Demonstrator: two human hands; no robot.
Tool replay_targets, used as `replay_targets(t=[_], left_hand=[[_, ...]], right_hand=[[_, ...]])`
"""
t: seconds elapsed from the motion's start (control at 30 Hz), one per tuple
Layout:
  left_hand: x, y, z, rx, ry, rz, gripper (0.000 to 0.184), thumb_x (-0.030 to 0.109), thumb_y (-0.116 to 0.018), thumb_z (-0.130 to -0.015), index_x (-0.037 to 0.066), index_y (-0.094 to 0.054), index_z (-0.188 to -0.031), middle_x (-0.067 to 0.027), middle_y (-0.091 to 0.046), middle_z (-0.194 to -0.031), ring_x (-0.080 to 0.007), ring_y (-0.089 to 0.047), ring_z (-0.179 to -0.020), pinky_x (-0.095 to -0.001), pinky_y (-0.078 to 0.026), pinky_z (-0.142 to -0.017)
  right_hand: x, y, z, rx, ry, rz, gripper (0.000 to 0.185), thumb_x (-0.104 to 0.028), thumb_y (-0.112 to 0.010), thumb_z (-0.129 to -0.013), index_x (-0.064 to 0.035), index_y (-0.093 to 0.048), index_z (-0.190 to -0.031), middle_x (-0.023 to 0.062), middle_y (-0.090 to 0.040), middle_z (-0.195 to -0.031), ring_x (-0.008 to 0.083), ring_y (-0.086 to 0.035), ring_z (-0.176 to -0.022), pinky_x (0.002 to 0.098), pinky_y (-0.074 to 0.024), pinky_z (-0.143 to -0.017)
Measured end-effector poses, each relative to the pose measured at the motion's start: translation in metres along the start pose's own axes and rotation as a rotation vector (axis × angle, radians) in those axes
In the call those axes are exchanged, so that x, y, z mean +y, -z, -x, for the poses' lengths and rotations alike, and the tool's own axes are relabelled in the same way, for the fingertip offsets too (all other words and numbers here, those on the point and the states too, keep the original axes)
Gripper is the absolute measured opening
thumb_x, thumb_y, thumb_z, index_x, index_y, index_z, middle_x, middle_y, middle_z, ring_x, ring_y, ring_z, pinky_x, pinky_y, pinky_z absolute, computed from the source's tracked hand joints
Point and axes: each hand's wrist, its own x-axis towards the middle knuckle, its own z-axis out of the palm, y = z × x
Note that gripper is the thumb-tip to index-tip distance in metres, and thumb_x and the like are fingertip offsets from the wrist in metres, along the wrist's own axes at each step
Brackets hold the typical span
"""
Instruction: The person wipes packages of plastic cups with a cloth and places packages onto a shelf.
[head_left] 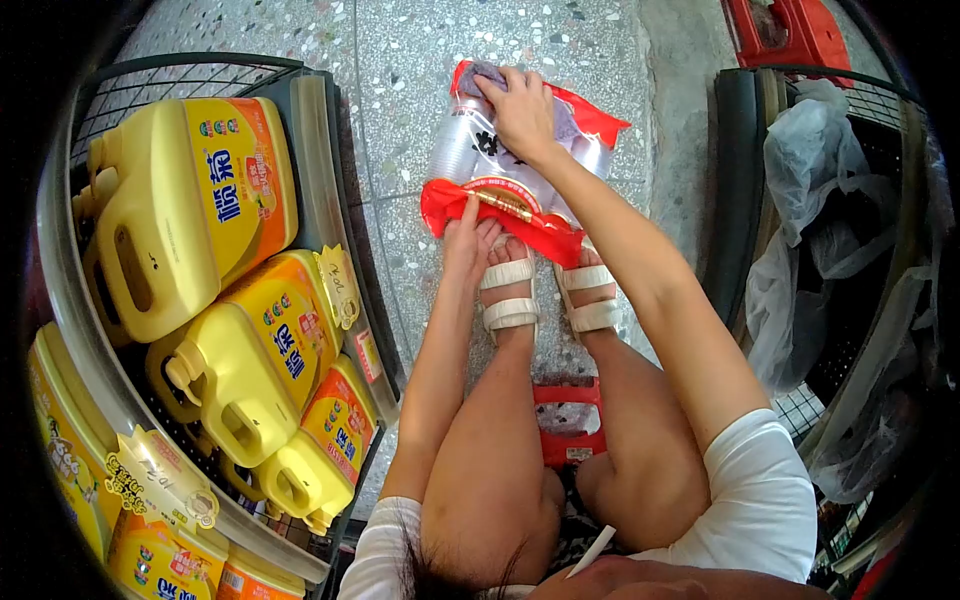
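Note:
A clear and red plastic pack of stacked clear cups [452, 148] lies on the floor just beyond my feet. My left hand [472, 240] grips its near red edge, the thumb on top and the fingers folded under it. At the far end, my right hand [522, 115] presses a greyish-purple cloth [486, 78] onto the pack. More of the cloth shows beyond the right side of that hand, and the hand covers its middle.
Shelves at the left hold several yellow jugs [245, 180] and price tags [340, 287]. On the right, a dark rack [735, 190] holds crumpled clear plastic bags [815, 160]. A red stool [572, 400] is between my legs; another red plastic item [785, 35] stands at the upper right.

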Motion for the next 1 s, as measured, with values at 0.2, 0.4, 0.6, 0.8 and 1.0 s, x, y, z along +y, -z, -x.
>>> replay_targets(t=[0.2, 0.4, 0.6, 0.8, 1.0], left_hand=[[0.004, -0.015, -0.012, -0.014, -0.086, -0.215, 0.026, 0.026, -0.062, -0.096, 0.0, -0.062, -0.1, -0.007, -0.066, -0.09, -0.0162, -0.066, -0.075, -0.029, -0.056, -0.067], [0.003, -0.03, -0.007, 0.104, -0.186, -0.295, 0.023, 0.019, -0.063, -0.094, 0.001, -0.061, -0.08, -0.0045, -0.062, -0.076, -0.012, -0.057, -0.059, -0.027, -0.045, -0.049], [0.018, -0.044, 0.009, 0.116, -0.149, -0.345, 0.025, 0.028, -0.066, -0.093, 0.006, -0.061, -0.081, -0.0013, -0.06, -0.071, -0.0093, -0.053, -0.053, -0.0246, -0.042, -0.045], [0.014, -0.039, 0.002, 0.131, -0.116, -0.339, 0.023, 0.021, -0.065, -0.094, -0.001, -0.06, -0.096, -0.0109, -0.066, -0.09, -0.0195, -0.067, -0.072, -0.0303, -0.057, -0.059], [0.012, -0.037, -0.001, 0.15, -0.104, -0.371, 0.022, 0.021, -0.066, -0.093, 0.001, -0.06, -0.094, -0.009, -0.065, -0.088, -0.0176, -0.065, -0.069, -0.0292, -0.055, -0.055]], right_hand=[[-0.023, 0.021, 0.053, -0.061, 0.197, -0.095, 0.04, -0.015, -0.059, -0.08, -0.0225, -0.066, -0.118, 0.0062, -0.055, -0.125, 0.0302, -0.05, -0.11, 0.0438, -0.0418, -0.087], [-0.029, 0.022, 0.091, -0.089, 0.347, -0.162, 0.037, -0.018, -0.06, -0.079, -0.0221, -0.067, -0.116, 0.0053, -0.055, -0.122, 0.0287, -0.05, -0.108, 0.0439, -0.0418, -0.086], [-0.019, 0.01, 0.011, -0.044, 0.111, -0.018, 0.037, -0.018, -0.056, -0.084, -0.0251, -0.066, -0.119, 0.0053, -0.055, -0.122, 0.03, -0.051, -0.111, 0.0447, -0.0415, -0.086], [0.015, -0.002, -0.047, -0.364, -0.119, -0.08, 0.041, -0.02, -0.056, -0.087, -0.0304, -0.063, -0.126, 0.0074, -0.053, -0.13, 0.0364, -0.047, -0.121, 0.0515, -0.0416, -0.096], [0.041, 0.012, -0.043, -0.481, -0.149, -0.065, 0.039, -0.021, -0.056, -0.085, -0.0309, -0.067, -0.122, 0.0053, -0.051, -0.138, 0.0357, -0.046, -0.123, 0.0538, -0.0377, -0.102]])
